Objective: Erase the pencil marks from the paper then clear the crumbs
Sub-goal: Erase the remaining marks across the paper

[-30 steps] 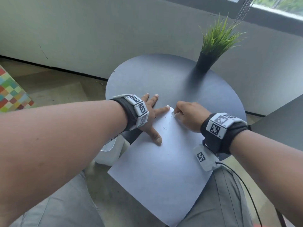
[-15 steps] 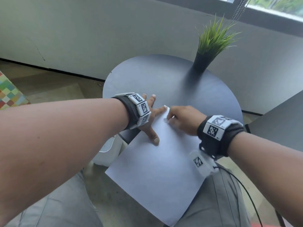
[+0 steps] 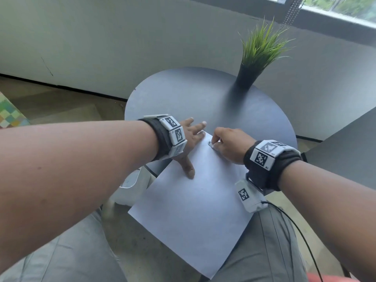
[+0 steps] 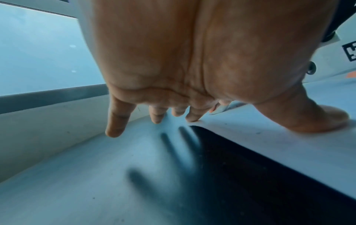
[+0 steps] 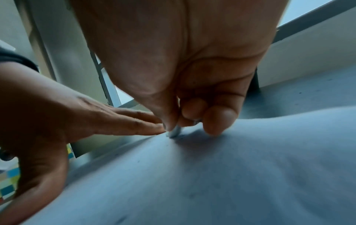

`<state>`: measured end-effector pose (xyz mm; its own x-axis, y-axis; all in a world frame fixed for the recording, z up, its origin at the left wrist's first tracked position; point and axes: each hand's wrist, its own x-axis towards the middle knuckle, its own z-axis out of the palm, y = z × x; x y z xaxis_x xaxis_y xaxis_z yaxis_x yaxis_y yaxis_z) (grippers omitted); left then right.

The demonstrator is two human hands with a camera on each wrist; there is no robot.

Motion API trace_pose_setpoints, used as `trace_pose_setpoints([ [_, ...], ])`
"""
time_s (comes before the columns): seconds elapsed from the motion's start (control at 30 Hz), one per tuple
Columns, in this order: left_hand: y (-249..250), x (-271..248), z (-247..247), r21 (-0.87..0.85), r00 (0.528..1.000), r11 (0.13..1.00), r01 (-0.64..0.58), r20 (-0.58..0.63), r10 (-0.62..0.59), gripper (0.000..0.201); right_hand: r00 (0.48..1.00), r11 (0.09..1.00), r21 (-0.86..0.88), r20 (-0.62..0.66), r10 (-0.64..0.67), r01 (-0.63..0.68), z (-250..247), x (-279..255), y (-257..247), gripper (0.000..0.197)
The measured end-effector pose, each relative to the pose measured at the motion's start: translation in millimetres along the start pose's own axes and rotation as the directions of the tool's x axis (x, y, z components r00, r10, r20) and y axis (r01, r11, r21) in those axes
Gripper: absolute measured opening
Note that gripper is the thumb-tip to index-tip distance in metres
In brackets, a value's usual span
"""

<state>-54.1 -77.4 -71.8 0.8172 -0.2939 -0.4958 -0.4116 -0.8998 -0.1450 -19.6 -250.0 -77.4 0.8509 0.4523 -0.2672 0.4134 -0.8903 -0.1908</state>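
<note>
A white sheet of paper (image 3: 195, 210) lies on the round dark table (image 3: 183, 94), its near part hanging over the table's edge. My left hand (image 3: 190, 139) lies flat with spread fingers at the sheet's far left corner, thumb (image 4: 325, 120) and forefinger pressing the paper (image 4: 289, 144). My right hand (image 3: 227, 143) pinches a small white eraser (image 3: 210, 143) between thumb and fingers, its tip down on the paper near that corner. The right wrist view shows the eraser (image 5: 174, 133) touching the sheet (image 5: 231, 175) beside the left hand (image 5: 115, 120). A few faint specks lie on the paper.
A black pot with green grass-like plant (image 3: 257, 55) stands at the table's far right. A second dark tabletop (image 3: 345, 149) juts in at the right. A white bin (image 3: 130, 180) sits on the floor under my left arm. My grey-trousered legs are below.
My right hand with the eraser has slid a little left along the paper's far corner, closer to the left forefinger. The left hand has stayed pressed in place.
</note>
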Motion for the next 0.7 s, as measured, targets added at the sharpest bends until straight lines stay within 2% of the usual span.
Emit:
trace_pose_setpoints([
  [0.1,0,0,0,-0.04,0.999,0.998,-0.042,0.027,0.043,0.13,0.999,0.998,0.031,0.003,-0.046,0.046,3,-8,-4,0.006],
  [0.23,-1,7,1,-0.055,0.998,0.998,-0.041,0.055,0.044,0.134,0.958,0.959,-0.058,0.088,-0.273,0.279,13,-26,-15,0.012],
  [0.27,-1,9,1,-0.054,0.997,0.998,-0.042,0.058,0.045,0.135,0.962,0.962,-0.065,0.084,-0.258,0.264,11,-25,-11,0.015],
  [0.37,-2,12,3,-0.064,0.997,0.997,-0.036,0.059,0.04,0.137,0.998,0.996,-0.072,-0.01,-0.054,0.053,-1,-16,14,0.018],
  [0.4,-2,11,3,-0.065,0.997,0.997,-0.036,0.062,0.04,0.138,0.999,0.994,-0.095,-0.016,-0.047,0.046,-1,-16,16,0.017],
  [0.47,-2,10,2,-0.059,0.997,0.998,-0.034,0.073,0.039,0.138,0.986,0.979,-0.123,0.036,-0.16,0.164,5,-24,0,0.015],
  [0.53,0,8,0,-0.043,0.997,0.999,-0.031,0.076,0.035,0.136,0.934,0.931,-0.115,0.128,-0.333,0.347,17,-41,-19,0.011],
  [0.57,1,8,-1,-0.041,0.996,0.999,-0.03,0.077,0.034,0.136,0.919,0.92,-0.1,0.153,-0.362,0.379,19,-45,-19,0.012],
  [0.6,1,7,-1,-0.049,0.996,0.998,-0.03,0.081,0.034,0.135,0.933,0.936,-0.082,0.143,-0.329,0.342,16,-44,-14,0.015],
  [0.7,2,6,-1,-0.057,0.996,0.998,-0.028,0.085,0.033,0.134,0.996,0.992,-0.098,0.036,-0.08,0.083,1,-29,10,0.023],
])
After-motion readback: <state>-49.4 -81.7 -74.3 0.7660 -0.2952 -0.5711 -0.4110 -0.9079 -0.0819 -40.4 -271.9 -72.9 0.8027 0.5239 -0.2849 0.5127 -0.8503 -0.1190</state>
